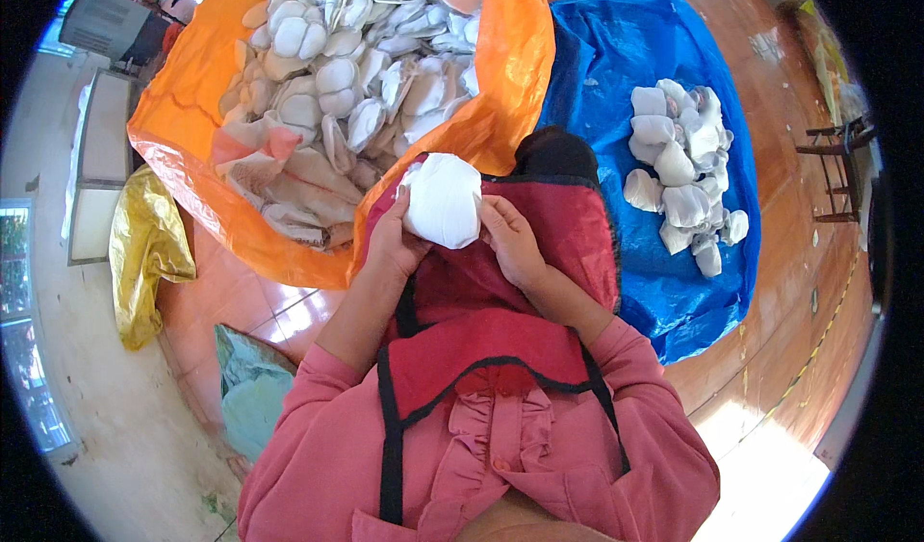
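Between left hand and right hand, about equally near both: pinching a rounded white pad by opposite edges, perhaps longest crosswise to their grip.

- This looks like a small workshop.
- A big orange sack is full of white pads.
- Puffy white pieces lie heaped on a blue plastic sheet.
- Someone wears a red apron.
- The floor is reddish.
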### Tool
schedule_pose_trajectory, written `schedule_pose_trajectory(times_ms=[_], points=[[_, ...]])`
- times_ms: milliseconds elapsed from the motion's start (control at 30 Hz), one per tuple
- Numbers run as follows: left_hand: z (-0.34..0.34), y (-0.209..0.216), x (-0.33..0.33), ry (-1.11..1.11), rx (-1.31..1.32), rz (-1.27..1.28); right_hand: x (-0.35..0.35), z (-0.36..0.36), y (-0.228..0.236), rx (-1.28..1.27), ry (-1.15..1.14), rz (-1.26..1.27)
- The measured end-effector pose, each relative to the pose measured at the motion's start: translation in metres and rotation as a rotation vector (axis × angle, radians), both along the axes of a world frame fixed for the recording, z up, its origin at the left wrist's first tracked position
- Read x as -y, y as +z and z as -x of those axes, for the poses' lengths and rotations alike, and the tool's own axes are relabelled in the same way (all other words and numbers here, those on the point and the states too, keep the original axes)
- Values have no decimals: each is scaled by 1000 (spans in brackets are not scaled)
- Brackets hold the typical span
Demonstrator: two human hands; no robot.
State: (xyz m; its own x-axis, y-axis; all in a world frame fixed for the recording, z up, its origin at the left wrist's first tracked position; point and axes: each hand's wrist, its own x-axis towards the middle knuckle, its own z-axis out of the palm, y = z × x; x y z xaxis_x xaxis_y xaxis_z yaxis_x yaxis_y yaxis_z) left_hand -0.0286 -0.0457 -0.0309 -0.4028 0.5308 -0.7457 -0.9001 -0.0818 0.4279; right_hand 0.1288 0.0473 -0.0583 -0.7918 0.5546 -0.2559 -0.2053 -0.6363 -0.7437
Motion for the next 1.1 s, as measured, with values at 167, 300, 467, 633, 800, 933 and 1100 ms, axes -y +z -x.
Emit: schedule_pose_trajectory(times_ms=[167, 300, 467, 633, 800, 933, 1100], points=[[-4, -4, 1, 8, -36, 45, -1, -1, 8, 40, -41, -90], [-10, -14, 8, 2, -408, 116, -4, -4, 11, 168, -15, -242], [-18, 2, 7, 39, -485, 73, -3, 0, 3, 255, -109, -328], [-20, 1, 12, 29, -170, 6, -2, 4, 3, 124, -211, -207], [-25, 13, 6, 2, -87, -13, -3, -1, -5, -72, -171, -9], [-24, 6, 8, 63, -217, -14, -3, 1, 10, -19, -177, 224], [-31, 16, 9, 131, -553, 59, -3, 0, 6, 64, -161, 108]])
